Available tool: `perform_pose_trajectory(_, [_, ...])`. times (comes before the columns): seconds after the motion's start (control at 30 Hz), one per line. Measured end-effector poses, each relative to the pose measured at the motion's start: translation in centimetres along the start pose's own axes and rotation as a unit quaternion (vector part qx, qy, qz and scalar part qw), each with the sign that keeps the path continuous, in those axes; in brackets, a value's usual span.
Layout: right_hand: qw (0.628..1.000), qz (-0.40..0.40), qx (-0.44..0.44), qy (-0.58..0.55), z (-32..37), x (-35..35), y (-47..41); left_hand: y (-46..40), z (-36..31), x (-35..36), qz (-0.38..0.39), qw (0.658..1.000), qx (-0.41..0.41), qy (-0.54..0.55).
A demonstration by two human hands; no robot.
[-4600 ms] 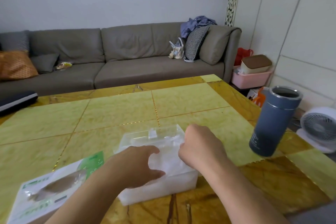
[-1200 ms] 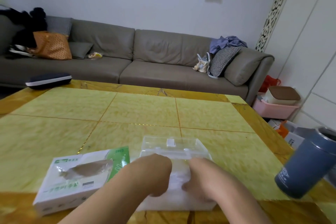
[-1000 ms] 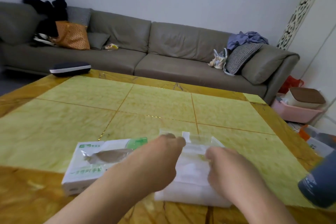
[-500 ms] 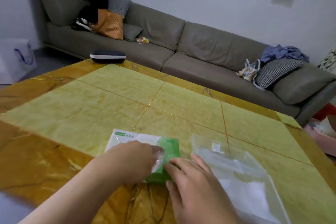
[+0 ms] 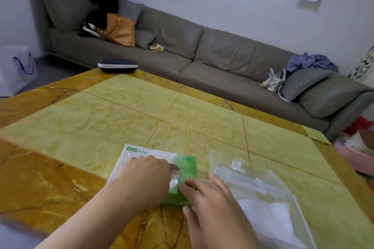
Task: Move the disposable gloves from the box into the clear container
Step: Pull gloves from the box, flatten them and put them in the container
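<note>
The white and green glove box (image 5: 141, 154) lies flat on the yellow table (image 5: 101, 125), near its front edge. My left hand (image 5: 145, 178) lies on the box top, its fingertips pinching a crinkled clear glove (image 5: 174, 178) at the opening. Fingers straight, my right hand (image 5: 212, 204) presses on the green end of the box. Just right of the box stands the clear container (image 5: 263, 186), lid off, with a white pile of gloves (image 5: 271, 216) inside.
A dark oval case (image 5: 117, 65) sits at the table's far left edge. Behind the table runs a grey sofa (image 5: 212, 52) with cushions and bags. A pink bin (image 5: 353, 154) stands off the right edge, and a white bag (image 5: 18, 66) is on the floor at left.
Both hands left the clear container and moved left onto the glove box. My left fingers went into the box opening, and my right hand settled on its green end. The view swung left.
</note>
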State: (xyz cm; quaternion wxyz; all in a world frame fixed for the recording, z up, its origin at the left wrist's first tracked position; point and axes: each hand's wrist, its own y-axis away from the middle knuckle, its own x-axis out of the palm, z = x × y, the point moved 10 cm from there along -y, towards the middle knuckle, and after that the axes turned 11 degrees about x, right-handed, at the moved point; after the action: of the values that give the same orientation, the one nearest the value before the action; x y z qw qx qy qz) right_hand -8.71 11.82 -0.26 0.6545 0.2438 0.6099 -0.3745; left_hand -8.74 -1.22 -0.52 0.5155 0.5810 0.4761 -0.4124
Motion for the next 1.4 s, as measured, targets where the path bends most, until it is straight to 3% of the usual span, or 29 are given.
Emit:
perform_pose_trajectory(0.1, [1.000, -0.008, 0.003, -0.003, -0.1, -0.1, 0.1, -0.4, 1.0, -0.1, -0.031, 0.998, -0.026, 0.053])
perform_pose_trajectory(0.2, [1.000, -0.013, 0.000, -0.008, -0.2, -0.3, 0.1, -0.2, 2.0, -1.9, -0.124, 0.983, -0.033, 0.129])
perform_pose_trajectory(0.37, [1.000, -0.015, -0.021, 0.001, 0.0, 0.0, 0.0, 1.4, 3.5, -5.6, -0.249, 0.931, -0.049, 0.264])
perform_pose_trajectory(0.47, [0.999, -0.013, -0.031, 0.013, 0.1, 0.5, -0.1, 2.2, 3.6, -6.8, -0.306, 0.882, -0.048, 0.354])
perform_pose_trajectory(0.53, [0.999, -0.011, -0.035, 0.017, 0.1, 0.7, -0.1, 2.4, 4.1, -7.0, -0.328, 0.851, -0.050, 0.407])
perform_pose_trajectory(0.67, [0.999, -0.011, -0.044, 0.014, 0.1, 1.0, -0.2, 2.1, 5.2, -6.7, -0.333, 0.828, -0.059, 0.447])
perform_pose_trajectory(0.73, [0.999, -0.013, -0.047, 0.010, 0.1, 1.1, -0.2, 1.3, 4.7, -5.6, -0.256, 0.867, -0.021, 0.428])
perform_pose_trajectory(0.83, [0.999, -0.006, -0.040, 0.005, -0.1, 1.3, -0.4, 0.8, 3.9, -3.6, -0.144, 0.948, 0.008, 0.283])
perform_pose_trajectory(0.97, [0.999, -0.010, -0.051, 0.000, 0.1, 1.1, -0.6, 0.8, 4.2, -4.5, -0.211, 0.945, -0.014, 0.249])
perform_pose_trajectory(1.07, [0.998, -0.014, -0.061, 0.006, 0.4, 0.8, -0.6, 1.4, 5.1, -6.4, -0.308, 0.884, -0.015, 0.352])
perform_pose_trajectory(1.17, [0.998, -0.008, -0.062, 0.027, 0.5, 0.8, -0.7, 2.6, 6.2, -7.3, -0.374, 0.766, -0.026, 0.522])
perform_pose_trajectory(1.23, [0.998, -0.016, -0.059, 0.029, 0.8, 0.5, -0.7, 2.8, 6.1, -7.3, -0.375, 0.695, -0.022, 0.614])
perform_pose_trajectory(1.4, [1.000, -0.007, -0.024, 0.018, 0.1, 0.0, -0.5, 2.1, 3.9, -6.3, -0.316, 0.646, -0.015, 0.694])
